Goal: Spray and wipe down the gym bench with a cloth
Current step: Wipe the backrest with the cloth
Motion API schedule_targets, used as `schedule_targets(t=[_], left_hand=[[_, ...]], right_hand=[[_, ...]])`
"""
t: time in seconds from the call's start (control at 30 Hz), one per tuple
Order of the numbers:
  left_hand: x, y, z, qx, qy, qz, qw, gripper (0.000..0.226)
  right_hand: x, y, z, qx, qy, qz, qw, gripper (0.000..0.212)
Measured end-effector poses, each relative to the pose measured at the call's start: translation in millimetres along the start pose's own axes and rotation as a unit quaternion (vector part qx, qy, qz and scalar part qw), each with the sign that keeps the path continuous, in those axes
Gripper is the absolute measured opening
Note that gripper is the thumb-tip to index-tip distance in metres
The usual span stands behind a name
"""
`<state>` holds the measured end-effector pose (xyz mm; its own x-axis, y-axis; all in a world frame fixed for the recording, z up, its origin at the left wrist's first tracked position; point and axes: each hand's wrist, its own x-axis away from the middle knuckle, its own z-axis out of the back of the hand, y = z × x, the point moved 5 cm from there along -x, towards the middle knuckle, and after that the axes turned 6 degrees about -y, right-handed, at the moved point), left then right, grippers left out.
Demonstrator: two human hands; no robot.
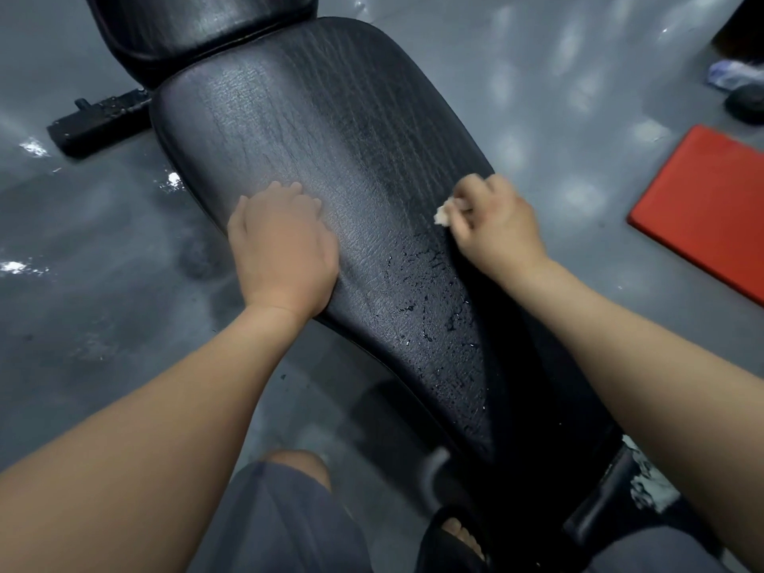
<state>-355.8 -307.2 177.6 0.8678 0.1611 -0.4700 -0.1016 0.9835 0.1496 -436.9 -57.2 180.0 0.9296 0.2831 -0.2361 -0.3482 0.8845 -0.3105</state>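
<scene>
Two hands on the bench (330, 138).
Left hand (281, 241) flat, fingers straight; right hand (496, 225) pinches a pale cloth (443, 215).

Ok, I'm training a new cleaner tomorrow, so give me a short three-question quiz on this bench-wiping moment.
1. True or false: the left hand holds the cloth.
2. What lies on the floor to the right of the bench pad? A. red mat B. blue bucket C. green towel
3. Fill in: the droplets on the pad sit nearer the ___ hand.

Key:
1. False. The right hand grips it, and the left rests flat on the pad.
2. A
3. right
</scene>
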Motion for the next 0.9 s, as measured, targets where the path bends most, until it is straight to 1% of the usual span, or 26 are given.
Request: schedule_targets(t=[0.07, 0.1, 0.13, 0.17, 0.23, 0.3, 0.33, 0.4, 0.47, 0.53, 0.63, 0.67, 0.73, 0.8, 0.83, 0.87, 0.9], left_hand=[[0.0, 0.0, 0.2, 0.0, 0.0, -0.001, 1.0, 0.026], [0.1, 0.0, 0.4, 0.001, 0.001, -0.002, 1.0, 0.025], [-0.1, 0.0, 0.6, 0.001, 0.002, -0.004, 1.0, 0.025], [0.0, 0.1, 0.7, 0.002, 0.002, -0.004, 1.0, 0.025], [-0.3, 0.6, 0.8, 0.003, 0.003, -0.005, 1.0, 0.025], [-0.3, 0.1, 0.6, 0.001, 0.003, -0.003, 1.0, 0.025], [-0.4, -0.4, 0.3, 0.002, 0.003, -0.003, 1.0, 0.025], [-0.1, -0.2, 0.2, 0.005, 0.003, -0.002, 1.0, 0.026], [-0.3, 0.1, 0.2, 0.006, 0.004, -0.001, 1.0, 0.026], [-1.2, -0.1, 0.7, 0.007, 0.005, 0.0, 1.0, 0.025], [-0.3, 0.2, 1.3, 0.006, 0.006, 0.0, 1.0, 0.024], [-0.4, -0.1, 1.4, 0.007, 0.008, 0.0, 1.0, 0.024], [-0.6, -0.4, 1.2, 0.007, 0.007, 0.002, 1.0, 0.025], [-0.8, -0.6, 0.7, 0.006, 0.003, 0.005, 1.0, 0.026], [-0.8, -0.6, 0.6, 0.007, 0.002, 0.006, 1.0, 0.026], [-1.0, -0.1, 0.8, 0.008, 0.001, 0.005, 1.0, 0.026], [-0.8, 0.3, 0.9, 0.007, 0.001, 0.003, 1.0, 0.027]], right_hand=[[4.5, -22.9, -8.0, -0.013, -0.043, 0.092, 0.995, 0.022], [3.4, -24.1, -9.0, -0.016, -0.053, 0.113, 0.992, 0.022], [0.4, -18.4, -6.1, -0.022, -0.048, 0.107, 0.993, 0.022], [-3.7, -6.3, -2.0, -0.032, -0.031, 0.078, 0.996, 0.023], [-7.9, 26.6, 7.9, -0.053, -0.001, -0.019, 0.998, 0.029], [-6.8, 55.8, 12.3, -0.047, -0.002, -0.109, 0.993, 0.023], [-5.1, 63.4, 12.4, -0.036, -0.015, -0.143, 0.989, 0.024], [0.6, 68.1, 11.0, -0.016, -0.041, -0.185, 0.982, 0.037], [3.8, 63.7, 11.1, -0.015, -0.031, -0.199, 0.979, 0.038], [4.3, 54.4, 9.9, 0.013, -0.012, -0.181, 0.983, 0.034], [10.7, 28.5, 6.5, 0.039, 0.003, -0.102, 0.994, 0.026], [14.7, 15.0, 3.6, 0.032, 0.006, -0.065, 0.997, 0.022], [24.1, -19.2, -2.1, 0.003, 0.004, 0.038, 0.999, 0.017], [30.9, -45.0, -8.6, -0.023, -0.031, 0.137, 0.99, 0.021], [30.4, -47.9, -9.7, -0.026, -0.043, 0.167, 0.985, 0.024], [27.4, -43.7, -9.3, -0.024, -0.043, 0.174, 0.983, 0.025], [23.4, -33.8, -7.6, -0.021, -0.03, 0.156, 0.987, 0.024]])
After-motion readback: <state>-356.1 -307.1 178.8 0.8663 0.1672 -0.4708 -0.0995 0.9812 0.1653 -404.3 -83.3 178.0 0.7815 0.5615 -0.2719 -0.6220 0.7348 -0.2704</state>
